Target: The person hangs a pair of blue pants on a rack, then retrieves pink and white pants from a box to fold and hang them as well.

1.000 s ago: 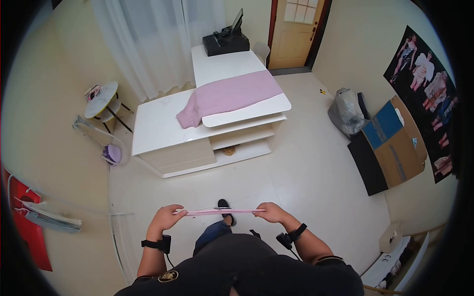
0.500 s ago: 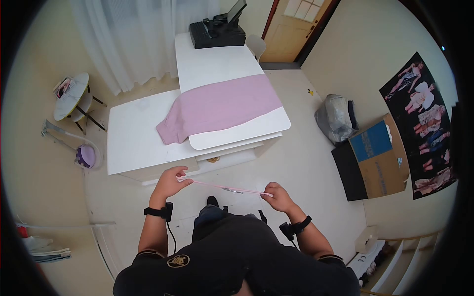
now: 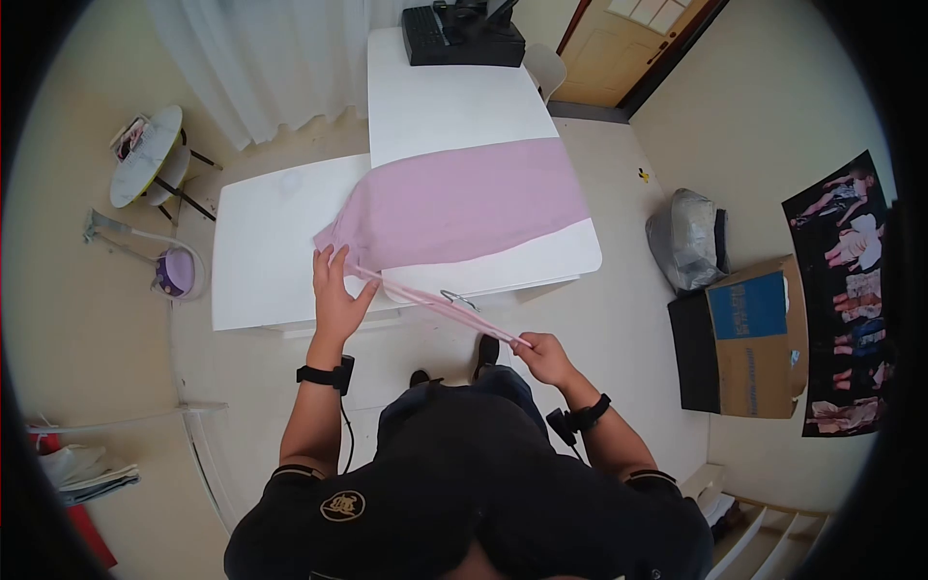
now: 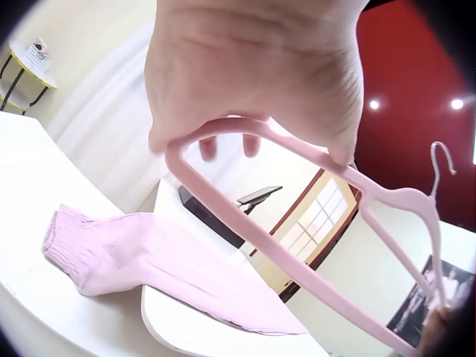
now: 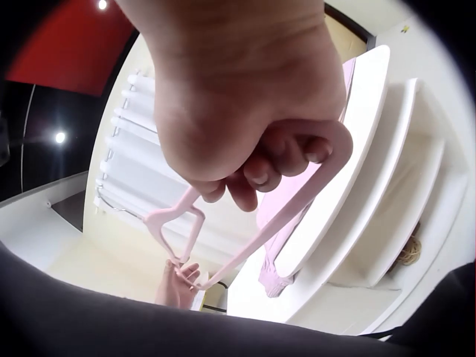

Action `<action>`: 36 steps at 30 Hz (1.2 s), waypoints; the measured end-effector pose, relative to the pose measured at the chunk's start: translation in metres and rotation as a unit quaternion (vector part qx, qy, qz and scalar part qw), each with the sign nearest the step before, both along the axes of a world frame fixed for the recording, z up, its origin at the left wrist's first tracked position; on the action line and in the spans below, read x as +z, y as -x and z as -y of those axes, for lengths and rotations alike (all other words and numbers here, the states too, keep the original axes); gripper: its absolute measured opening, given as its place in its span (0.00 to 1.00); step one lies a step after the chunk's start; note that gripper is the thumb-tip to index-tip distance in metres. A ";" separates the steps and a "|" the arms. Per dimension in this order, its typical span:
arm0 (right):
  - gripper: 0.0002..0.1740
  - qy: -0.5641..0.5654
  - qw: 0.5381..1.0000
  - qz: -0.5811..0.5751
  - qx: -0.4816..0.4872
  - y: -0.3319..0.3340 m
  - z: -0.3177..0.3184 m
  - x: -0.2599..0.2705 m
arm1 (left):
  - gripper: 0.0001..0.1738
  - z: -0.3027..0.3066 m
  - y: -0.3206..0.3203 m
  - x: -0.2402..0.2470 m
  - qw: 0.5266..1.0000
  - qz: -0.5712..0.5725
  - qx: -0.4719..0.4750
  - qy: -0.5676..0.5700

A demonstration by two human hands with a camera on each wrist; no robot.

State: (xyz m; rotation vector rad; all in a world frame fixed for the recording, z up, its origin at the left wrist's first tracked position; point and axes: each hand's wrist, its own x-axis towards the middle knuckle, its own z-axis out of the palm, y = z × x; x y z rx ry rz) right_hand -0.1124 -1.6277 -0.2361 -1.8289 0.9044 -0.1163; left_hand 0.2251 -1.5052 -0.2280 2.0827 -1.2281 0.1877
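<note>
A pink clothes hanger point(image 3: 432, 301) with a metal hook slants between both hands in front of the counter. My right hand point(image 3: 547, 361) grips its near right end, fingers curled around the pink frame point(image 5: 286, 212) in the right wrist view. At the far left end my left hand point(image 3: 336, 298) touches the hanger, its fingers spread and fairly straight, the thumb along the frame. Through the hanger's opening in the left wrist view, two fingertips point(image 4: 251, 145) show. Just beyond that hand, a flat pink garment point(image 3: 464, 203) with a gathered cuff point(image 4: 65, 238) lies across the counter.
The white L-shaped counter point(image 3: 266, 227) stands ahead, a black cash register point(image 3: 464, 39) at its far end. A small round table point(image 3: 145, 169) and a purple appliance point(image 3: 176, 273) are on the left. At right stand a cardboard box point(image 3: 759, 367) and a grey bag point(image 3: 684, 242).
The person has come closer to the counter. The hanger went from level to slanted, its left end now farther forward near the garment. The left hand's fingers have spread; the right hand keeps its grip.
</note>
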 end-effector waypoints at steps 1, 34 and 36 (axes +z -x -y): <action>0.16 0.021 1.000 0.016 -0.016 -0.010 0.013 0.001 | 0.38 0.010 0.001 0.000 0.999 -0.025 0.002 0.030; 0.32 0.124 0.889 -0.270 -0.349 0.039 0.355 -0.163 | 0.31 0.277 0.048 -0.058 0.923 -0.313 -0.143 -0.171; 0.37 0.064 0.903 -0.271 -0.327 0.045 0.372 -0.181 | 0.31 0.277 0.051 -0.063 0.923 -0.310 -0.132 -0.185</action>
